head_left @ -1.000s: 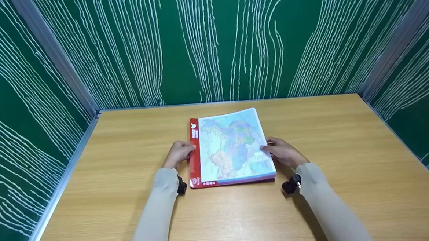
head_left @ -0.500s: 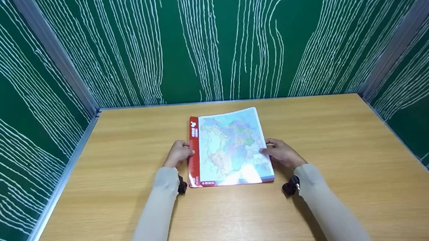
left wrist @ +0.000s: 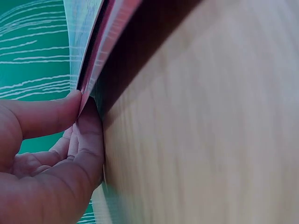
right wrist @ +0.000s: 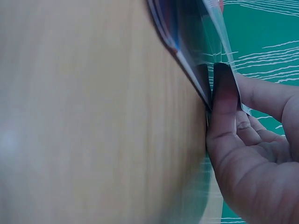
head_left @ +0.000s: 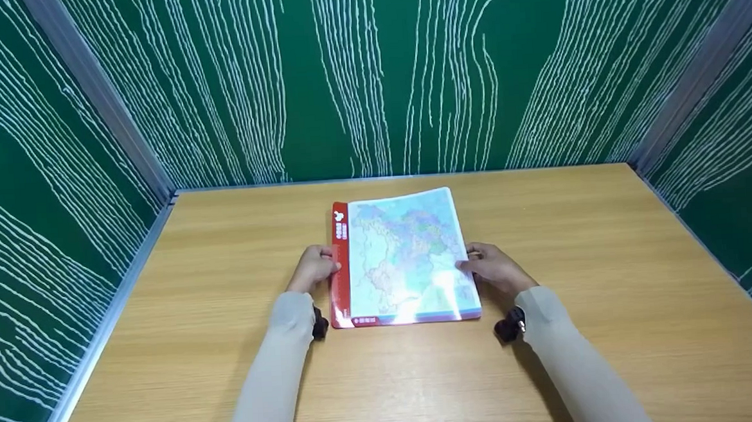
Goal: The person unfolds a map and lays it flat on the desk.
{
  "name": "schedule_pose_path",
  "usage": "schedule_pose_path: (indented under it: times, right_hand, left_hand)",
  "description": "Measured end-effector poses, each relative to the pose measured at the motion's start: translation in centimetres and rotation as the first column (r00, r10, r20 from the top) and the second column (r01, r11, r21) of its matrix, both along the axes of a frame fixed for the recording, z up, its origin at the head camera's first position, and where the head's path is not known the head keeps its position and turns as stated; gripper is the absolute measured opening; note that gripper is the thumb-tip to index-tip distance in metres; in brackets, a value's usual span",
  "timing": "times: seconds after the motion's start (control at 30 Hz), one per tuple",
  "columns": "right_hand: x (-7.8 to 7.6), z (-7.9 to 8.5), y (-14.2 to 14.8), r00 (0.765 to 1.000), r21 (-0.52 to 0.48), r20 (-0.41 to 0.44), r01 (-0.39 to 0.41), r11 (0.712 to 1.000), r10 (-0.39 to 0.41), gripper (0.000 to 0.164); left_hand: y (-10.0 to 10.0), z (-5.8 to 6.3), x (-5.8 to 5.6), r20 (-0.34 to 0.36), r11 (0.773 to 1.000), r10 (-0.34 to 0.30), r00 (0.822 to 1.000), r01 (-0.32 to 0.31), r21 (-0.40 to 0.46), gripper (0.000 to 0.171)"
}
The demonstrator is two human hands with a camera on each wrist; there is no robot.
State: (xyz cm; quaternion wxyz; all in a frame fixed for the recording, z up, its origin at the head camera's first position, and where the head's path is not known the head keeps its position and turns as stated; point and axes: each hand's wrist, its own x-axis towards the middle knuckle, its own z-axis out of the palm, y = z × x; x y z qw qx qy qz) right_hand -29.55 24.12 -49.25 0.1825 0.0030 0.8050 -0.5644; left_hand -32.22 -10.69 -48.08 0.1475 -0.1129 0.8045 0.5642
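Observation:
A glossy folded map, with a coloured print and a red band down its left side, lies near the middle of the table. At the red band, my left hand pinches the edge; the left wrist view shows the thumb above and fingers beneath. My right hand holds the opposite edge. In the right wrist view its thumb is on the outer side of the top layer, while the index finger sits between that layer and the ones below. The map's underside is hidden.
The wooden table reaches to green walls with white wavy lines at the back and sides. Grey metal posts stand in the corners. A small black camera is on each wrist.
The map's surface has tipped slightly, and a bright glare now shows on its near part. Both hands have shifted only a little, keeping their hold on the edges.

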Motion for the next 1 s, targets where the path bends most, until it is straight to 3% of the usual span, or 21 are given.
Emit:
schedule_pose_path:
  times: [0.37,0.57,0.73,1.0]
  right_hand:
    - [-0.04,0.24,0.05,1.0,0.027,-0.002,0.008,1.0,-0.008,0.037]
    - [0.03,0.21,0.14,1.0,0.021,-0.014,0.004,1.0,-0.004,0.038]
    - [0.07,0.11,0.39,1.0,0.035,-0.028,-0.011,0.999,0.012,0.05]
    - [0.08,0.0,0.51,1.0,0.008,-0.027,0.0,1.0,0.001,0.054]
  left_hand:
    - [-0.06,0.43,0.33,0.032,0.999,0.011,0.999,-0.012,0.043,0.042]
    - [-0.1,0.51,0.4,0.016,1.0,0.008,1.0,-0.008,0.021,0.04]
    - [-0.05,0.41,0.53,-0.031,1.0,-0.011,0.999,0.01,-0.017,0.04]
    - [-0.12,0.24,0.4,-0.053,1.0,-0.016,0.998,0.016,-0.006,0.046]
